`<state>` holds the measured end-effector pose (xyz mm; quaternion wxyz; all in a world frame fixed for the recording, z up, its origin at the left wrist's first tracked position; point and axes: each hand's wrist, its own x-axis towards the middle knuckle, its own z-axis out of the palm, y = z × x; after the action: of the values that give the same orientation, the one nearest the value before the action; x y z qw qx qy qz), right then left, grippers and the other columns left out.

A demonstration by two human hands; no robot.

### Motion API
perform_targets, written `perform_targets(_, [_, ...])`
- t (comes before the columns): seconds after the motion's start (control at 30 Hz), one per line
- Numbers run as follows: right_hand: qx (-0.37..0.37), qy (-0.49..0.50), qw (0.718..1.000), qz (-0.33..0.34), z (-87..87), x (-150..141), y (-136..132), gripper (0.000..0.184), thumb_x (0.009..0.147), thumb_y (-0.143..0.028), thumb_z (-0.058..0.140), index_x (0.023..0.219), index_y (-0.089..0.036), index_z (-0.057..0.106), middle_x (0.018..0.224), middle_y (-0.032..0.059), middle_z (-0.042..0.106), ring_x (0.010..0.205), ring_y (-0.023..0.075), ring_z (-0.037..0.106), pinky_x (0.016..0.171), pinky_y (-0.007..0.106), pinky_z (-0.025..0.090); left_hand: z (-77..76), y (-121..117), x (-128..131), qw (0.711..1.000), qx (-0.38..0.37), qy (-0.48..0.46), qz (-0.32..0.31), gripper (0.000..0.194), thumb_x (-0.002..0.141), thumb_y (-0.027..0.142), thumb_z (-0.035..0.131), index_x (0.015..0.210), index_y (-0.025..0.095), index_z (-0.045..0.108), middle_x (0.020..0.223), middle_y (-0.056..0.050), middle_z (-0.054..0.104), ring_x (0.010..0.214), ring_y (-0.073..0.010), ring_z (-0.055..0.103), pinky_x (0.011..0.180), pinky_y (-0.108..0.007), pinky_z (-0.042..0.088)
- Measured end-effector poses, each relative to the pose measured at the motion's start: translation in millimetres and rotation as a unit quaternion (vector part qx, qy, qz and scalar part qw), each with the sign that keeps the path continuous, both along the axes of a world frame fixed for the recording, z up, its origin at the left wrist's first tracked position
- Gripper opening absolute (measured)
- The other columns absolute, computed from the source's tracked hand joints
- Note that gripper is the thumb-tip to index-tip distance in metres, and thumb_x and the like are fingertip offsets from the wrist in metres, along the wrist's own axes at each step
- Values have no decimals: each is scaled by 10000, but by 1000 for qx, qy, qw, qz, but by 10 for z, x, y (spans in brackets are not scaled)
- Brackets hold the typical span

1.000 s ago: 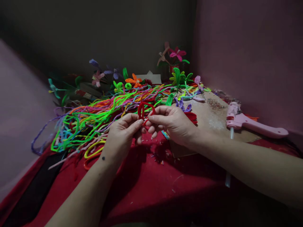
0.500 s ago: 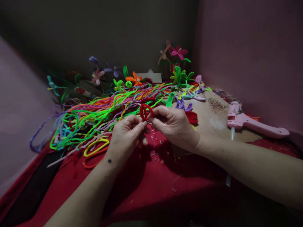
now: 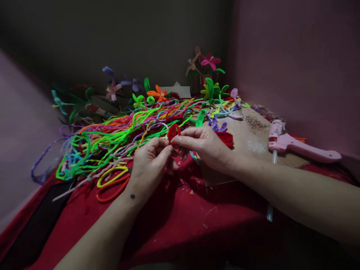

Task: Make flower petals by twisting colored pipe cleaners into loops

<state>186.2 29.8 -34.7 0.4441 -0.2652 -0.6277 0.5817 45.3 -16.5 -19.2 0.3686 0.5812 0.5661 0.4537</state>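
A red pipe cleaner (image 3: 170, 132), bent into loops, stands up between my two hands above the red cloth. My left hand (image 3: 153, 159) pinches its lower left part between thumb and forefinger. From the other side my right hand (image 3: 204, 146) grips its base, thumb lying across the front. The fingertips hide the lower end of the loops. Just beyond my right hand lie more folded red pipe cleaners (image 3: 226, 139) and purple looped pieces (image 3: 216, 124). A large heap of coloured pipe cleaners (image 3: 112, 133) spreads behind my left hand.
Scissors with yellow and orange handles (image 3: 112, 183) lie left of my left wrist. A pink glue gun (image 3: 298, 144) with a glue stick rests at right on a cardboard sheet (image 3: 254, 144). Pipe-cleaner flowers (image 3: 159, 93) stand at the back. A black strip (image 3: 39, 225) lies at left.
My right thumb has moved left across the base of the red loops, and the loops now look narrower and turned. The left hand keeps its pinch.
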Motion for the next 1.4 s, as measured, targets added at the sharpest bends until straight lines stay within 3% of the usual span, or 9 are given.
perform_targets(0.2, [7,-38,997,-61,-15,-15,3,210,790,-248,567,616,-136,601,548,-5,567,495,81,489,496,219,378,-8,-24,12,1000,8,-22,4,86,777,239,587,742,180,535,526,29,612,382,-115,548,408,-229,459])
perform_targets(0.33, [7,-33,998,-48,-42,-30,21,217,777,-269,594,605,-137,587,557,-11,557,516,82,494,508,218,382,-15,-31,25,1000,14,-18,6,82,777,241,588,755,177,543,557,25,624,387,-113,555,402,-228,463])
perform_targets(0.43, [-43,33,998,-20,-35,-30,22,154,748,-284,637,695,-144,601,624,-19,572,542,77,507,540,214,408,-8,-32,35,1000,16,-4,-9,96,783,246,579,737,177,532,525,25,610,381,-119,556,402,-227,458])
perform_targets(0.57, [-112,90,989,36,-38,-22,48,205,733,-327,670,717,-133,606,624,-17,570,507,62,485,511,201,392,-10,-17,17,999,-32,-12,-40,105,788,254,582,763,168,527,476,13,604,365,-127,551,384,-219,439])
perform_targets(0.73, [-166,101,980,42,-64,-23,65,198,713,-300,695,697,-120,613,604,-3,592,491,71,508,505,211,408,-35,25,-75,985,-95,-125,-67,209,795,327,604,923,181,525,525,4,633,398,-134,564,382,-218,441])
perform_targets(0.9, [-153,110,981,51,-75,-34,58,189,721,-287,691,674,-127,604,595,-4,599,507,81,540,525,219,428,-33,62,-133,977,-124,-141,-97,135,775,249,628,753,156,532,517,-12,630,393,-93,538,403,-182,436])
perform_targets(1.03, [-176,131,974,50,-63,-40,63,237,667,-298,736,641,-124,577,589,-5,601,517,87,549,548,226,445,-4,130,-216,949,-194,-191,-158,101,736,175,630,709,137,540,540,-59,662,387,-120,564,380,-193,445])
perform_targets(1.2, [-174,155,970,63,-71,-49,61,265,660,-322,742,633,-124,569,571,-8,597,501,90,549,533,229,433,50,184,-314,929,-243,-189,-206,104,696,148,656,674,111,561,597,-112,697,417,-145,610,417,-212,485])
perform_targets(1.4, [-177,151,971,47,-77,-48,74,211,680,-267,718,616,-128,574,556,-4,596,480,90,543,518,232,426,60,178,-344,952,-221,-123,-175,145,681,220,696,686,133,580,601,-63,673,488,-156,616,424,-225,474])
